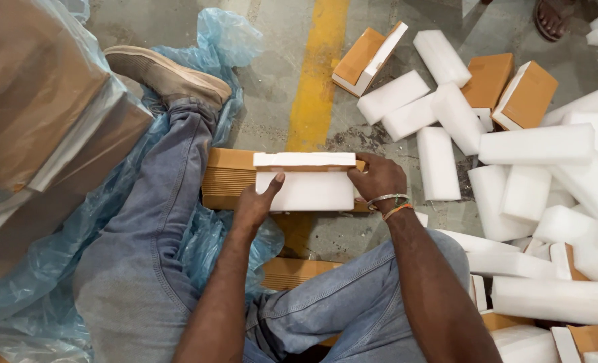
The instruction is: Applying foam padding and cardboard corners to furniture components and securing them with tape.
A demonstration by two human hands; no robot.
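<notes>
The white foam block lies long axis left-to-right between both hands, left hand fingers pressed against its left end, right hand fingers gripping its right end.

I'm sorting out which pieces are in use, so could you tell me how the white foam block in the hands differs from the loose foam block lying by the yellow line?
The held foam block stands on edge against a brown carton, gripped by the left hand and right hand; the loose foam block lies flat on the floor, untouched. The held one runs crosswise in view, the loose one lengthwise. Both are plain white rectangular slabs.
</notes>
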